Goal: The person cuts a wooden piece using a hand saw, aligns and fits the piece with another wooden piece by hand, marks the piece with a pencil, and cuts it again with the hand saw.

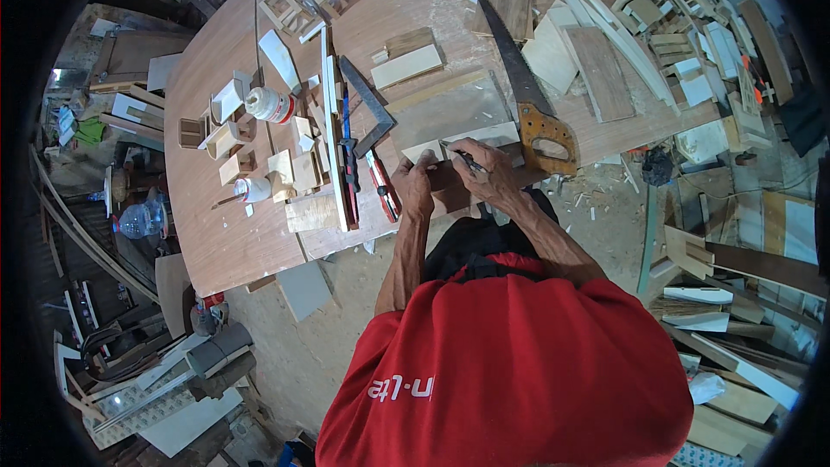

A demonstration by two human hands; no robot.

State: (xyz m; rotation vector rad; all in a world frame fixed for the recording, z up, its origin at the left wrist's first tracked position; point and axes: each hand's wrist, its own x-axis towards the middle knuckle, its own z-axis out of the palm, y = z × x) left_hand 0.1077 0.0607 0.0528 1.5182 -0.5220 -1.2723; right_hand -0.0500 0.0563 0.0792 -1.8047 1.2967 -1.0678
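A pale, white-faced strip of wood (486, 137) lies along the near edge of the table, over a grey-topped board (450, 111). My left hand (414, 183) is closed at the strip's left end, thumb and fingers gripping it. My right hand (484, 175) is closed round a slim, dark pencil-like tool (456, 153), its tip at the strip's near edge. The exact kind of tool is too small to tell. Just right of my right hand lies a handsaw (517, 78) with a wooden handle. Left of my left hand are a red utility knife (383, 186) and a dark try square (370, 108).
Glue bottles (270, 105), small wooden boxes (229, 140) and a long white-edged strip (332, 121) occupy the table's left side. Wood offcuts (596, 73) lie at the right. Scrap piles (735, 311) crowd the floor on both sides. The table's near edge (251, 275) curves at left.
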